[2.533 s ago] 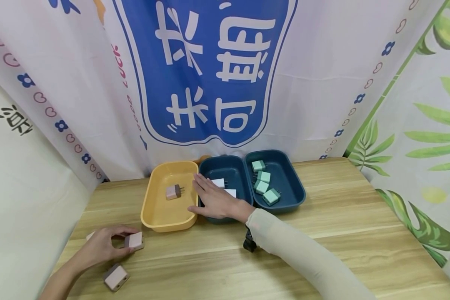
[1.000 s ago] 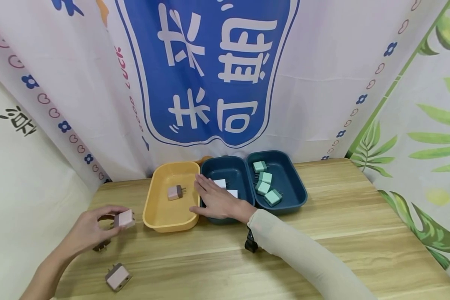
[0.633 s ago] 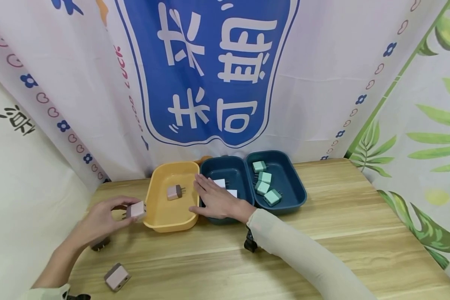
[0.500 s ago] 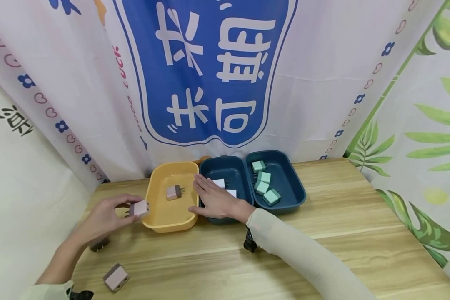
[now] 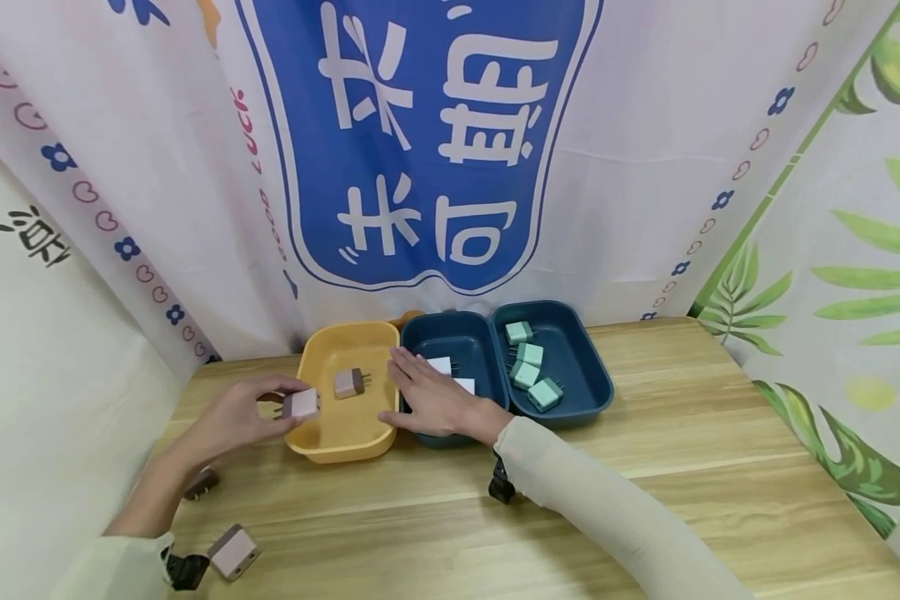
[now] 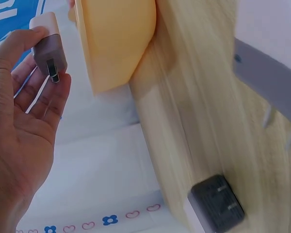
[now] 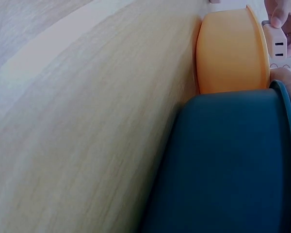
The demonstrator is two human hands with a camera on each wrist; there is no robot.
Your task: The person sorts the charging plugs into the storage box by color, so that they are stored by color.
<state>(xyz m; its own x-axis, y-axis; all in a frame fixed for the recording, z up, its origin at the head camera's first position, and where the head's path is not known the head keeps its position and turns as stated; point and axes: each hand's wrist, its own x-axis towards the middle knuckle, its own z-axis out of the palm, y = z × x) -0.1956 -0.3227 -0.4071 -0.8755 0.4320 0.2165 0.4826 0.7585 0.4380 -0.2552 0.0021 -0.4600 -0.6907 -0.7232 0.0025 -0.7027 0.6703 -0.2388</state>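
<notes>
My left hand (image 5: 242,421) pinches a pink plug-in charger (image 5: 303,404) between thumb and fingers, over the left rim of the yellow tray (image 5: 345,435). Its metal prongs face back toward the palm in the left wrist view, where the charger (image 6: 48,42) is seen close. Another pink charger (image 5: 348,382) lies inside the yellow tray. My right hand (image 5: 437,402) lies with straight fingers across the middle navy tray (image 5: 450,325), its fingertips at the yellow tray's right rim. It partly hides white chargers (image 5: 442,367) in that navy tray.
Two pink-and-brown chargers, one nearer (image 5: 234,552) and one by the left forearm (image 5: 202,482), lie on the wooden table (image 5: 390,542). Several green chargers (image 5: 545,394) are in the right navy tray (image 5: 581,379). A printed curtain (image 5: 615,208) hangs behind the trays.
My left hand has lifted the pink charger off the table and carried it up and right to the yellow tray's rim. My right hand has stayed in place.
</notes>
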